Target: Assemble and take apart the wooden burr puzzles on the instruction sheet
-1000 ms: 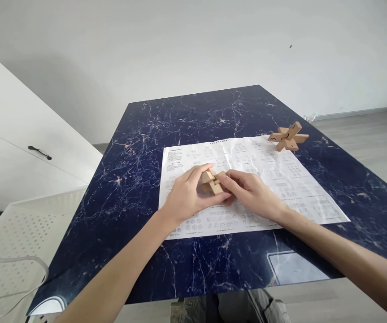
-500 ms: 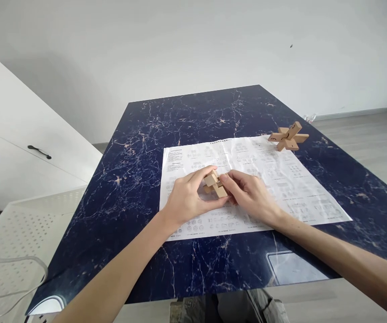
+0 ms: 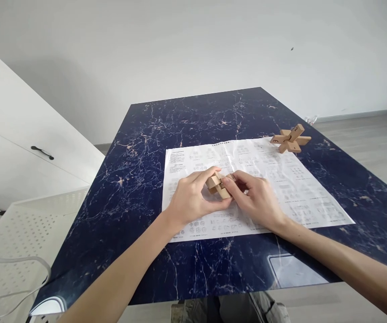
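Between my two hands is a small wooden burr puzzle [image 3: 224,192] made of interlocking pale blocks, held just over a printed instruction sheet [image 3: 193,154]. My left hand [image 3: 193,195] curves around its left side, with the thumb along the near edge and fingers at the far edge. From the right, my right hand [image 3: 254,193] grips the puzzle, its thumb pressing on the top. The right fingers hide part of the blocks. Past the sheet's far right corner stands a second wooden burr puzzle [image 3: 290,139], star-shaped, with dark numerals on its bars.
The sheet lies on a dark blue marble-patterned table [image 3: 180,121]. A white cabinet [image 3: 21,130] with a black handle is at the left, beside a perforated white surface [image 3: 28,229] carrying a white cable [image 3: 47,269]. A pale wall rises behind the table.
The right hand has shifted slightly on the puzzle, and more of a block shows beneath its fingers. The whole view has moved a little. The star-shaped puzzle stays in place.
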`<state>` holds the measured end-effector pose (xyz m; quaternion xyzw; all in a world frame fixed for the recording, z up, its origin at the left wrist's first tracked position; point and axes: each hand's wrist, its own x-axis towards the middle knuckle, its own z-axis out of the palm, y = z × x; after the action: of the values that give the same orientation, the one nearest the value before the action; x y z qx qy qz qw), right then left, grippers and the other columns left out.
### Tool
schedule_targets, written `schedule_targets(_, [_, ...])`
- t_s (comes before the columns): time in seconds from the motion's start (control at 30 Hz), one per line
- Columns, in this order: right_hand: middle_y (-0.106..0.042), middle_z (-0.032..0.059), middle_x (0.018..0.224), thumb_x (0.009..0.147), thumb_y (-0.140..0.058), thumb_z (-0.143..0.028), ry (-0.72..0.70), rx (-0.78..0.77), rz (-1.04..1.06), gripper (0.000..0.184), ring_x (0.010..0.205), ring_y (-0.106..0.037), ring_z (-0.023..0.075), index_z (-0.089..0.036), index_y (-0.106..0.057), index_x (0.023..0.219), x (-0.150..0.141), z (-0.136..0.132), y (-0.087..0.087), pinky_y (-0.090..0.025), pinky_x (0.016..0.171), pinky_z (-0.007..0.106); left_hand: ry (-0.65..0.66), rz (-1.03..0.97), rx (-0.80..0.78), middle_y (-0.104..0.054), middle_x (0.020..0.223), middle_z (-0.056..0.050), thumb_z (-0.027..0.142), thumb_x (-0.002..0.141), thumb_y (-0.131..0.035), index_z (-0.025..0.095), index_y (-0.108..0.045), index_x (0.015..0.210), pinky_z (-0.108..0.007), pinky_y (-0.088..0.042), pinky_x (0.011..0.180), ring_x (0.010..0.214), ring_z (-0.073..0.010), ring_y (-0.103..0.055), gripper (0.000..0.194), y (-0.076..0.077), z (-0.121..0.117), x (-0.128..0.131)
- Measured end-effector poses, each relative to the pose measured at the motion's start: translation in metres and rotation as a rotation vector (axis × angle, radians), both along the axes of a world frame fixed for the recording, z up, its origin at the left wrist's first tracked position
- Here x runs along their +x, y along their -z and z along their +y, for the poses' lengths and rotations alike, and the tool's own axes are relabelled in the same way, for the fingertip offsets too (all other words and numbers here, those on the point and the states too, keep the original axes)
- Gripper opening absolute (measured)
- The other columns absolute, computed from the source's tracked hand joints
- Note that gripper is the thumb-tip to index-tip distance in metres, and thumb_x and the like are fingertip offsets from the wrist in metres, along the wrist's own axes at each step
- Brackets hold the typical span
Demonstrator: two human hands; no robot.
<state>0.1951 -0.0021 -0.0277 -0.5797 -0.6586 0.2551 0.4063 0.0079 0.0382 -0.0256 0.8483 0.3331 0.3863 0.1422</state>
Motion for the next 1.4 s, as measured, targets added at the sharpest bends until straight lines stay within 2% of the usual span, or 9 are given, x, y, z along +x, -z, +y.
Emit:
schedule_targets(0.17, [-0.046, -0.0032, 0.056, 0.105, -0.051, -0.052, 0.011, 0.007, -0.035, 0.047, 0.050, -0.040, 0.0130, -0.023, -0.046, 0.068, 0.000, 0.001, -0.001, -0.032, 0.052, 0.031, 0.010, -0.043, 0.086, -0.081, 0.113, -0.005, 0.033, 0.083, -0.080, 0.024, -0.064, 0.127, -0.040, -0.067, 0.090, 0.101, -0.0234, -0.078, 0.048, 0.001, 0.000, -0.001])
schedule_targets(0.33, [-0.054, -0.0013, 0.061, 0.105, -0.051, -0.053, 0.012, -0.027, 0.018, 0.044, 0.055, -0.046, 0.0143, -0.022, -0.055, 0.074, 0.001, 0.001, 0.000, -0.035, 0.054, 0.030, 0.002, -0.053, 0.097, -0.080, 0.118, -0.006, 0.034, 0.085, -0.080, 0.023, -0.063, 0.130, -0.039, -0.068, 0.089, 0.101, -0.0226, -0.079, 0.049, 0.003, -0.001, 0.001])
schedule_targets(0.5, [-0.058, -0.0003, 0.062, 0.106, -0.051, -0.052, -0.001, 0.060, -0.023, 0.042, 0.053, -0.047, 0.0140, -0.022, -0.056, 0.077, 0.002, -0.004, 0.001, -0.036, 0.054, 0.029, 0.023, -0.086, -0.034, -0.080, 0.110, -0.004, 0.034, 0.081, -0.083, 0.022, -0.066, 0.125, -0.039, -0.069, 0.087, 0.092, -0.0210, -0.078, 0.049, -0.001, -0.007, 0.002])
schedule_targets(0.63, [-0.055, -0.0013, 0.059, 0.106, -0.050, -0.052, 0.018, 0.087, -0.070, 0.043, 0.049, -0.042, 0.0130, -0.023, -0.053, 0.076, 0.003, -0.006, -0.002, -0.033, 0.051, 0.029, 0.048, -0.109, -0.075, -0.080, 0.114, -0.003, 0.036, 0.081, -0.085, 0.024, -0.064, 0.126, -0.046, -0.066, 0.098, 0.093, -0.0214, -0.078, 0.051, -0.004, -0.007, 0.002])
schedule_targets(0.73, [-0.051, -0.0020, 0.058, 0.107, -0.048, -0.052, 0.023, 0.072, -0.052, 0.044, 0.050, -0.043, 0.0135, -0.023, -0.050, 0.074, 0.003, -0.004, -0.005, -0.033, 0.051, 0.030, 0.050, -0.123, -0.083, -0.078, 0.122, -0.006, 0.038, 0.082, -0.087, 0.025, -0.063, 0.130, -0.050, -0.062, 0.104, 0.106, -0.0249, -0.076, 0.055, -0.004, -0.004, 0.003])
schedule_targets(0.9, [-0.051, -0.0018, 0.060, 0.107, -0.048, -0.055, 0.009, 0.096, 0.001, 0.046, 0.054, -0.045, 0.0144, -0.024, -0.045, 0.073, 0.004, -0.002, -0.009, -0.034, 0.054, 0.030, 0.164, -0.154, -0.362, -0.066, 0.145, -0.010, 0.042, 0.091, -0.080, 0.031, -0.055, 0.145, -0.050, -0.059, 0.107, 0.130, -0.0306, -0.066, 0.060, -0.008, -0.003, 0.000])
schedule_targets(1.0, [-0.049, -0.0022, 0.060, 0.107, -0.046, -0.055, -0.016, 0.108, 0.014, 0.047, 0.055, -0.044, 0.0145, -0.024, -0.044, 0.073, 0.004, -0.003, -0.009, -0.034, 0.055, 0.031, 0.172, -0.198, -0.482, -0.072, 0.131, -0.010, 0.042, 0.103, -0.065, 0.028, -0.058, 0.140, -0.043, -0.065, 0.093, 0.116, -0.0274, -0.073, 0.040, -0.010, -0.004, 0.000])
schedule_targets(1.1, [-0.046, -0.0028, 0.059, 0.107, -0.045, -0.056, -0.029, 0.105, 0.017, 0.047, 0.053, -0.041, 0.0143, -0.025, -0.042, 0.072, 0.005, -0.003, -0.010, -0.034, 0.054, 0.031, 0.215, -0.219, -0.572, -0.076, 0.116, -0.008, 0.045, 0.103, -0.063, 0.025, -0.061, 0.130, -0.038, -0.066, 0.082, 0.103, -0.0250, -0.076, 0.033, -0.010, -0.005, 0.002])
schedule_targets(1.4, [-0.045, -0.0029, 0.059, 0.107, -0.045, -0.058, -0.008, 0.119, 0.048, 0.049, 0.054, -0.040, 0.0142, -0.025, -0.041, 0.072, 0.001, -0.009, -0.008, -0.034, 0.053, 0.030, 0.247, -0.244, -0.549, -0.075, 0.114, -0.009, 0.040, 0.103, -0.066, 0.025, -0.062, 0.130, -0.040, -0.066, 0.084, 0.100, -0.0245, -0.076, 0.031, -0.009, -0.006, 0.004])
